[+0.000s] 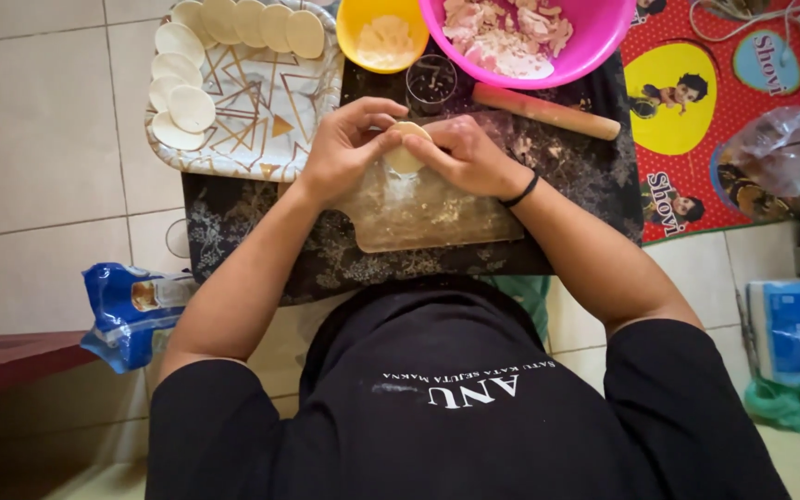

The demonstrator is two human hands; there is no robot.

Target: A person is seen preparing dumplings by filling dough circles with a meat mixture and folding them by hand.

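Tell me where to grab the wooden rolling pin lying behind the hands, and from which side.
Probably grip the rolling pin around its bare middle, coming from above. It lies flat and slightly slanted on the dark mat, just below the pink bowl. The right hand is nearest its left end.

Upper middle: round pink plastic bowl (594,42), round yellow plastic bowl (356,32). Upper left: white tray with gold triangle pattern (261,106). Dark floral-patterned mat (261,231). Lower left: blue plastic packet (113,315).
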